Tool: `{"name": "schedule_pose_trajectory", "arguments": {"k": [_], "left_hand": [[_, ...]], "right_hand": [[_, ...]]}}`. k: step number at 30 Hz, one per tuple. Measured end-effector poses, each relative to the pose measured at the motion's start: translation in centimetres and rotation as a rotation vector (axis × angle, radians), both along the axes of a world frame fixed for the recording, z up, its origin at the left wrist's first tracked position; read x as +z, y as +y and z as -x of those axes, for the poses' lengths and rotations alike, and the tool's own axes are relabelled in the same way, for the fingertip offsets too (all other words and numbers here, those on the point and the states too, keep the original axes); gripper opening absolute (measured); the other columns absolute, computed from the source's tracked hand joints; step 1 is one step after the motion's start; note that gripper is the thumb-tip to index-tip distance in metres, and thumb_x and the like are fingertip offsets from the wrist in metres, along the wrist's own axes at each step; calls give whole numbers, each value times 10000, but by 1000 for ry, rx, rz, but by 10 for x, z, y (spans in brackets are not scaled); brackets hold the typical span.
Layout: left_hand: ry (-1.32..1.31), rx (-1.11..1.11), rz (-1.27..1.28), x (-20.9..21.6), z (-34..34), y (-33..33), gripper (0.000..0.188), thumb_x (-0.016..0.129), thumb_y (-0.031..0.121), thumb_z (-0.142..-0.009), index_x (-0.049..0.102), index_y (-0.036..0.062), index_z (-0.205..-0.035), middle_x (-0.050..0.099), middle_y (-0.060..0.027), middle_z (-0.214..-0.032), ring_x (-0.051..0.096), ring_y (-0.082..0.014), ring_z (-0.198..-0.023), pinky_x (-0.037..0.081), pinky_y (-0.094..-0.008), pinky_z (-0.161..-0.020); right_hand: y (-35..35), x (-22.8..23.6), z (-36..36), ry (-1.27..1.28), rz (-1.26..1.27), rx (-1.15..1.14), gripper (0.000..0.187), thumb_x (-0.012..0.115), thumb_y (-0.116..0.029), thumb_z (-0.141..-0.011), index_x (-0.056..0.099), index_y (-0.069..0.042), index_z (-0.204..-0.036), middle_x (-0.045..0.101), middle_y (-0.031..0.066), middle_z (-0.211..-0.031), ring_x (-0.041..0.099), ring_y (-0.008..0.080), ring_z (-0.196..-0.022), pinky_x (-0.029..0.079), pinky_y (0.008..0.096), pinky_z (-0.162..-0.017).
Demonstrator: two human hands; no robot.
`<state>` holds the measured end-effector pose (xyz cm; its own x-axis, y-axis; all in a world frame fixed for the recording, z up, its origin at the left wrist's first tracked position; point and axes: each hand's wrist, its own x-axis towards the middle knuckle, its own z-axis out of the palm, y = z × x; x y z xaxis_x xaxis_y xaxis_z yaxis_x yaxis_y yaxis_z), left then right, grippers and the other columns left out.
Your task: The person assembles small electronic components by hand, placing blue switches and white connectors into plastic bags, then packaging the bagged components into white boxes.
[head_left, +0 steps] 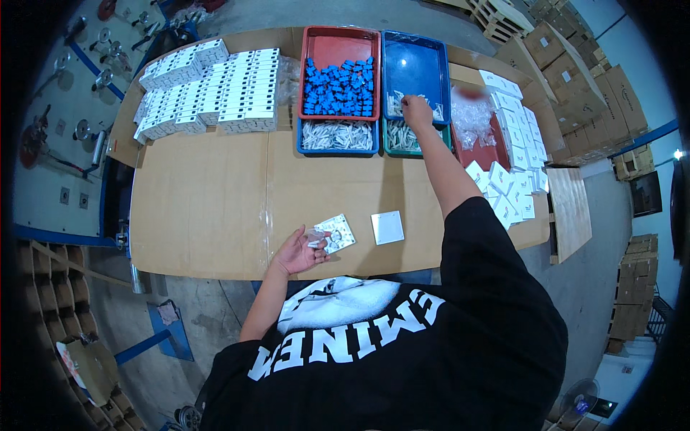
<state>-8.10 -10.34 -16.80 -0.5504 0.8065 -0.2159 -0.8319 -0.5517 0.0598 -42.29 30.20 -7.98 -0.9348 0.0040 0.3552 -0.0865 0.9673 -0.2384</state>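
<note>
Low over the near part of the table, my left hand (293, 254) is turned palm up, its fingers curled round a small clear plastic bag (315, 235) that seems to hold pale pieces. Beside those fingers lies a square white plate (340, 231) with fittings on its face. A plain white square cover (388, 228) rests a little to its right. My right arm stretches far forward. The right hand (417, 111) is closed, fingertips down, over the small white parts (436, 110) in the blue tray (415, 63); its fingertips are hidden.
A red tray (340, 36) holds blue pieces. Nearer stand a blue tray (338, 150) of white plugs and a green tray (404, 151). White boxes (244, 86) are stacked at left. Clear bags (474, 126) fill another red tray (492, 154), beside white packs (514, 190) at right.
</note>
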Motion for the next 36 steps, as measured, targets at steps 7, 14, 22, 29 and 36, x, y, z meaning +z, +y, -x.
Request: {"name": "schedule_pose_trajectory", "arguments": {"k": [7,14,22,29,36], "left_hand": [[12,10,29,0,0,-2,771,468,609,-1027,487,-35,-1451,640,-90,-1054,600,-230,-889,448,-434,-1020],[-11,-8,-14,2,2,-1,791,474,607,-1021,478,-54,-1456,639,-96,-1044,596,-244,-894,423,-464,-1076],[-47,-15,43,10,3,-1,766,464,592,-1017,501,-51,-1432,582,-86,-1019,559,-247,-882,423,-498,-1075],[20,23,33,-3,-4,-2,640,469,515,-1055,536,-26,-1392,575,-87,-987,577,-255,-889,435,-520,-1078],[-67,227,44,20,-12,14,584,458,524,-1067,572,30,-1356,686,-81,-1135,644,-254,-1003,475,-511,-1032]], "right_hand": [[-6,-7,9,-26,-84,-19,135,626,-153,-902,718,-102,-987,696,146,-1007,688,372,-954,561,496,-836],[3,-6,8,-4,106,-2,201,715,-204,-840,703,-74,-993,709,148,-956,694,355,-922,557,476,-812],[13,16,4,6,852,68,206,730,-144,-910,693,6,-1046,762,105,-941,707,146,-877,523,289,-739],[-5,45,-60,-88,1116,149,164,691,-89,-948,669,23,-1067,762,97,-972,691,109,-876,509,240,-717],[-63,44,-173,-329,1164,224,154,672,-90,-958,700,-9,-1086,662,-8,-850,571,61,-764,444,226,-692]]}}
